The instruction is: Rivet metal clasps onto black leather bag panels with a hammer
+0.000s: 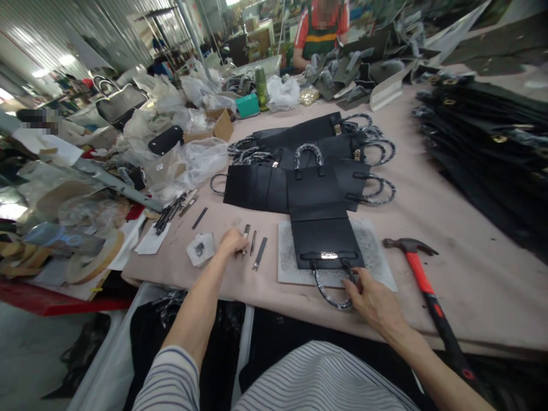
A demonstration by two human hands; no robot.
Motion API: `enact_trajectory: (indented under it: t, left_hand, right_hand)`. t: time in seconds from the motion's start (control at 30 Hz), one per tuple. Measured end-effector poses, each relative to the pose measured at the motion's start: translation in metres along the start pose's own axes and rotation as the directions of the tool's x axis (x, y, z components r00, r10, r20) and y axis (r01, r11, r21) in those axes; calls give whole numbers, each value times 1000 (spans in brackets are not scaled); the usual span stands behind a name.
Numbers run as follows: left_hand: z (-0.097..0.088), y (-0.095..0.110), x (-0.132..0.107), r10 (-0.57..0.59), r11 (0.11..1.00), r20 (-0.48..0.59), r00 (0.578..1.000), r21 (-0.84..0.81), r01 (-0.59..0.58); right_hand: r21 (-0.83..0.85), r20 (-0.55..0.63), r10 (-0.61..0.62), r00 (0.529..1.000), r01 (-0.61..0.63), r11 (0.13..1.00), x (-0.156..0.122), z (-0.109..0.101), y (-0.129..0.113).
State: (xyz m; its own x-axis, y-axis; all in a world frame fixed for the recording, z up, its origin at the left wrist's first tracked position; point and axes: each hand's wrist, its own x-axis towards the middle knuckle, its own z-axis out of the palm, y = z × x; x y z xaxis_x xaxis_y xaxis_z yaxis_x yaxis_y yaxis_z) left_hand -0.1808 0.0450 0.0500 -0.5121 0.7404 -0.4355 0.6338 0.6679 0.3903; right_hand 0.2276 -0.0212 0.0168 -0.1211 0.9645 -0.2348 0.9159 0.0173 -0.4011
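A black bag panel (323, 237) lies over a pale speckled board (286, 260), with a metal clasp plate (329, 256) near its lower edge. My right hand (371, 297) grips the panel's plastic-wrapped lower handle (329, 299) at its right side, fingers closed. Left of the board, my left hand (233, 242) has its fingers closed around the near part of a slim metal hand tool (247, 231) at the tabletop. Beside it lie a thin metal rod (253, 242) and a flat grey metal tool (260, 254). A small clear dish (200, 249) with dark bits stands to the left.
A red-handled claw hammer (422, 279) lies right of the board. Behind the panel are several more black bag panels (257, 185). Stacked black pieces (483, 131) fill the right side. Plastic bags and a cardboard box (220, 127) crowd the left; a person (321, 34) sits across.
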Motion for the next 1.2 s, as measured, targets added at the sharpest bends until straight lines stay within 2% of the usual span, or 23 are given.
enact_trajectory:
  t: [0.1,0.17,0.2,0.27,0.3,0.37,0.5,0.6,0.67,0.8,0.93,1.1,1.2]
  left_hand:
    - [-4,-5,-11,84,984,43,996,-162,-76]
    - [-1,-4,-25,175,935,43,984,-320,-153]
    - [4,-1,-33,238,877,34,971,-438,-200]
    - [21,10,-51,374,653,-33,927,-700,-288]
    - [33,17,-60,423,544,-75,903,-776,-319]
    - [60,32,-76,460,439,-184,868,-803,-403]
    - [106,49,-94,466,381,-294,834,-785,-489]
    - [123,48,-98,436,336,-360,824,-785,-521]
    - [127,44,-99,431,333,-386,815,-772,-542]
    - [130,37,-98,478,360,-352,805,-757,-545]
    - [136,30,-97,518,364,-368,772,-722,-588]
    - [140,27,-99,497,373,-323,805,-759,-534]
    - [138,29,-101,493,337,-319,809,-788,-516]
  right_hand:
    - [31,-13,-10,1000,11,999,-1,0,0]
    - [47,-45,-20,999,22,999,-2,1,1]
    - [54,-57,-22,998,25,998,-2,2,1]
    - [68,-73,-26,997,31,997,-3,4,3]
    - [73,-78,-28,997,34,997,-3,4,3]
    - [81,-90,-34,995,42,996,-4,6,5]
    - [91,-111,-50,993,61,994,-4,8,8]
    - [89,-145,-65,987,78,993,-5,9,10]
    - [93,-171,-76,982,93,991,-5,11,11]
    - [105,-205,-83,975,106,989,-5,13,12]
    - [93,-227,-79,971,103,990,-5,15,14]
    - [89,-250,-83,965,108,990,-6,17,15]
    - [83,-249,-85,965,108,991,-6,17,15]
